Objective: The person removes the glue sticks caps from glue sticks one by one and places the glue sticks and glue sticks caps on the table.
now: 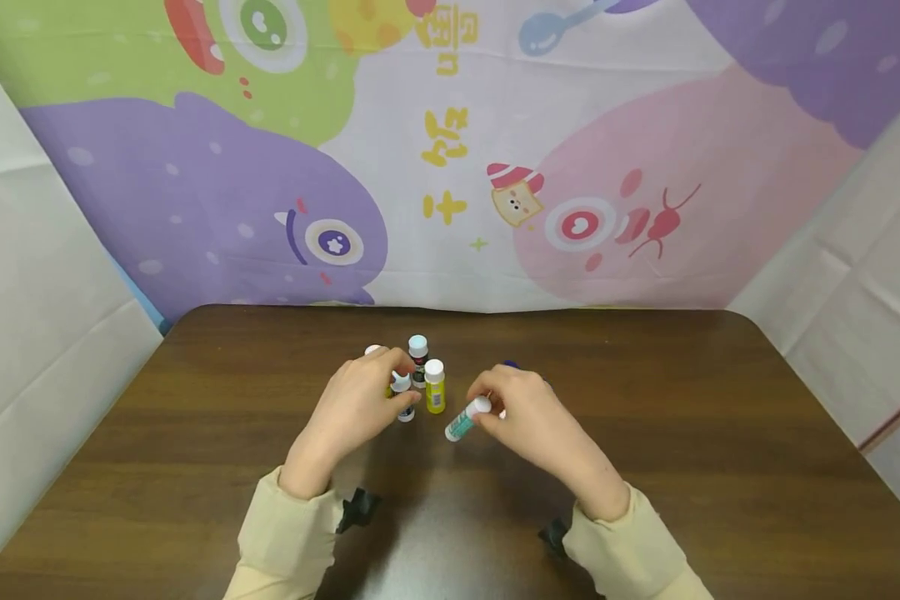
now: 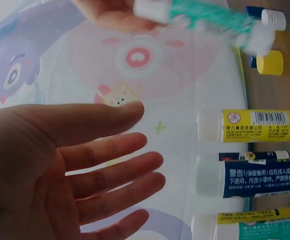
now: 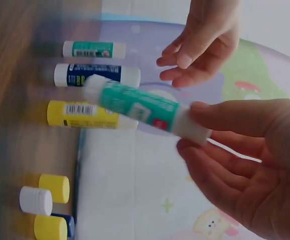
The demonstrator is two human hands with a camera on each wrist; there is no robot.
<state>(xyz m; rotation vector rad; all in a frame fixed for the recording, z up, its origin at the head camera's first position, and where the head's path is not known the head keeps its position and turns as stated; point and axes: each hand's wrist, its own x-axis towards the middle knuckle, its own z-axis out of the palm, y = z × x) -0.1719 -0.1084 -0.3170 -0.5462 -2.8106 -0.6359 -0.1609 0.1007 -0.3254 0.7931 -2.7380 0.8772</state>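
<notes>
My right hand (image 1: 528, 414) pinches a green and white glue stick (image 3: 139, 106) between thumb and fingers at one white end. The stick is tilted, with its far end pointing down to the left in the head view. My left hand (image 1: 354, 406) holds nothing; its fingers (image 2: 129, 167) are spread and loosely bent. It is near a cluster of upright glue sticks: a yellow one (image 1: 435, 392), a navy one (image 2: 262, 177), a dark one (image 1: 418, 360) and a green one (image 3: 92, 49). In the head view this hand partly hides the cluster.
Yellow caps (image 3: 53, 188), a white cap (image 3: 35, 200) and a blue piece (image 3: 69, 225) are on the brown table (image 1: 682, 433), mostly hidden behind the right hand in the head view. A cartoon-printed cloth (image 1: 450, 275) hangs along the table's far edge.
</notes>
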